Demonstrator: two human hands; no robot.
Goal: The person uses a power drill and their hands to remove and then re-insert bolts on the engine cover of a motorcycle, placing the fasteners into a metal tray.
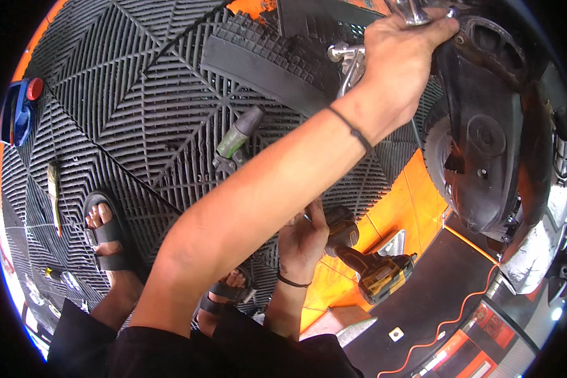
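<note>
My left arm reaches across the view to the upper right. There my left hand (397, 72) is closed around a shiny metal part (411, 11), its fingertips beside a small bolt at the edge of a black motor scooter (485, 145). Much of its grip is hidden at the rim of the view. Below my left forearm, my right hand (302, 246) is curled with the palm up; a small shiny bit shows at its fingertips, too little to name. Closest to it lies a yellow-and-black cordless impact driver (384, 277).
Black ribbed mats (170, 82) cover the floor, bordered by orange tiles (416, 195). On them lie a green-and-black power tool (236, 138), a brush (54, 195) and a blue item with a red knob (22, 113). An orange cable (460, 318) runs at lower right. My sandalled feet are close by.
</note>
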